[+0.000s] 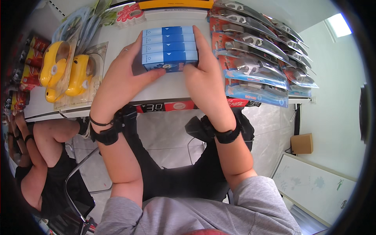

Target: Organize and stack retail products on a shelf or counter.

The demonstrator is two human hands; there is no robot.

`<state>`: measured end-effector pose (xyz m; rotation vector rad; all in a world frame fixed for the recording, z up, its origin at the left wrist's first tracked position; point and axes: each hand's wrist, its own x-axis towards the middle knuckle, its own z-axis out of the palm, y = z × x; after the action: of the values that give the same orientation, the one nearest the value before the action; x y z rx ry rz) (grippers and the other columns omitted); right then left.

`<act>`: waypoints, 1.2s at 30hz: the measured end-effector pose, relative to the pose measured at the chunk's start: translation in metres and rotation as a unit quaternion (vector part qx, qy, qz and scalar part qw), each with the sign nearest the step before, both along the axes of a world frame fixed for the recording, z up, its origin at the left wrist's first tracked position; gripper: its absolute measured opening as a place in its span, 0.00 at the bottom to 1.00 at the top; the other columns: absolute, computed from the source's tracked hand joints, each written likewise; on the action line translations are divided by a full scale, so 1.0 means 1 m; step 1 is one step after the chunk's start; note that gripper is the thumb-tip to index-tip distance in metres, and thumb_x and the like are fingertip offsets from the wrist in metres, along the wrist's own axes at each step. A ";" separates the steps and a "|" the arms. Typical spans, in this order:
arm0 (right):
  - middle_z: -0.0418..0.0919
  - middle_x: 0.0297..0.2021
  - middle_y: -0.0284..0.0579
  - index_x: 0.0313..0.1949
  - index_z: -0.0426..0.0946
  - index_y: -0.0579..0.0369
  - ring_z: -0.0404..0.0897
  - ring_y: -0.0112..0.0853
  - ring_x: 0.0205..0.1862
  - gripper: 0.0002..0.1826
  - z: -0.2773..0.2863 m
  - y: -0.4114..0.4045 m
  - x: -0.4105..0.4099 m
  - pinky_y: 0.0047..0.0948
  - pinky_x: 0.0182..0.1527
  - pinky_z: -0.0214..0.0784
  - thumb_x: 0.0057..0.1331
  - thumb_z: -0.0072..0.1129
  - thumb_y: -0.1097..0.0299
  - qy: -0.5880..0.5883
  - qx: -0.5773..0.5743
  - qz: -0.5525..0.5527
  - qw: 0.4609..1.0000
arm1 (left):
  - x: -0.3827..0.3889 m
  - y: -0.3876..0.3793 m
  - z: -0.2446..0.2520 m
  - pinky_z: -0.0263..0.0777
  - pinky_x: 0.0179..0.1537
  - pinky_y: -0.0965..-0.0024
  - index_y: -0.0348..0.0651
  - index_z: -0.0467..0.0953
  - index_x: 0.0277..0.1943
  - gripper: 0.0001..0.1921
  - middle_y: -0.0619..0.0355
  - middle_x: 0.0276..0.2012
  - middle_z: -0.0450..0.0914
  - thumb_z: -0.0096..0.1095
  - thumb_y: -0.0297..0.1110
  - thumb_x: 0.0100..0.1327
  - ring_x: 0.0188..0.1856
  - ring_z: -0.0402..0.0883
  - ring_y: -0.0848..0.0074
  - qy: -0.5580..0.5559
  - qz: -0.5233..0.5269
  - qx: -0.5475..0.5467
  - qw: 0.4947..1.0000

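Note:
Several small blue cardboard boxes [169, 44] stand in a row, pressed together, on the white shelf top [160, 86]. My left hand [124, 69] grips the row from the left, its thumb along the front of the nearest box. On the right side my right hand [202, 67] presses against the same boxes, fingers stretched along them and the thumb side at the near corner. The undersides of the boxes are hidden.
Blister packs of metal tools [252, 67] overlap at the right. Yellow plastic items in clear packs [55, 66] lie at the left, beside red cans [32, 61]. Behind the boxes stands a yellow and black carton [176, 4]. A seated person's leg [48, 141] shows at the lower left.

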<state>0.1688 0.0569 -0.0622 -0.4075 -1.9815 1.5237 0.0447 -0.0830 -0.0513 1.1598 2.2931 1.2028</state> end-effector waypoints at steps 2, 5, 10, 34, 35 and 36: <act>0.72 0.58 0.73 0.72 0.50 0.73 0.73 0.53 0.62 0.39 0.003 -0.002 -0.001 0.35 0.64 0.63 0.59 0.43 0.88 -0.008 -0.004 0.001 1.000 | -0.002 -0.001 0.004 0.64 0.65 0.70 0.32 0.63 0.72 0.43 0.51 0.61 0.77 0.79 0.35 0.56 0.61 0.75 0.73 0.005 0.005 -0.005 1.000; 0.72 0.57 0.73 0.72 0.50 0.73 0.74 0.55 0.61 0.39 -0.002 -0.001 -0.002 0.36 0.64 0.64 0.59 0.43 0.88 -0.009 0.015 -0.006 1.000 | -0.001 0.002 0.003 0.66 0.64 0.69 0.31 0.68 0.68 0.41 0.50 0.60 0.79 0.80 0.37 0.54 0.60 0.76 0.72 0.006 0.013 -0.013 1.000; 0.73 0.57 0.73 0.72 0.52 0.72 0.75 0.57 0.59 0.38 -0.008 -0.002 -0.009 0.37 0.63 0.66 0.59 0.43 0.89 0.015 0.033 -0.033 0.999 | -0.009 0.003 -0.011 0.70 0.59 0.62 0.35 0.69 0.68 0.45 0.40 0.54 0.80 0.81 0.48 0.51 0.57 0.79 0.54 0.038 0.014 0.030 0.999; 0.68 0.62 0.68 0.68 0.56 0.73 0.71 0.50 0.62 0.27 -0.010 0.018 -0.037 0.40 0.65 0.62 0.71 0.43 0.75 0.143 -0.127 -0.137 0.972 | -0.039 0.053 0.036 0.67 0.51 0.77 0.36 0.80 0.52 0.30 0.62 0.42 0.83 0.76 0.52 0.55 0.47 0.79 0.81 -0.147 -0.005 -0.021 0.989; 0.68 0.62 0.69 0.68 0.56 0.73 0.70 0.51 0.63 0.27 -0.013 0.019 -0.041 0.40 0.66 0.61 0.71 0.43 0.74 0.149 -0.125 -0.143 0.970 | -0.047 0.054 0.034 0.65 0.50 0.78 0.39 0.82 0.49 0.28 0.64 0.40 0.82 0.75 0.55 0.55 0.47 0.79 0.82 -0.143 -0.012 -0.036 0.989; 0.67 0.62 0.70 0.68 0.55 0.74 0.70 0.52 0.64 0.28 -0.015 0.020 -0.042 0.41 0.66 0.60 0.72 0.43 0.73 0.155 -0.122 -0.150 0.969 | -0.048 0.057 0.036 0.63 0.50 0.79 0.42 0.83 0.45 0.27 0.67 0.38 0.81 0.73 0.59 0.55 0.47 0.78 0.83 -0.140 -0.020 -0.052 0.989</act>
<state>0.1265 0.0766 -0.0768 -0.5109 -1.4276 1.5316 -0.0031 -0.0262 -0.0154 0.9297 2.0860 1.1380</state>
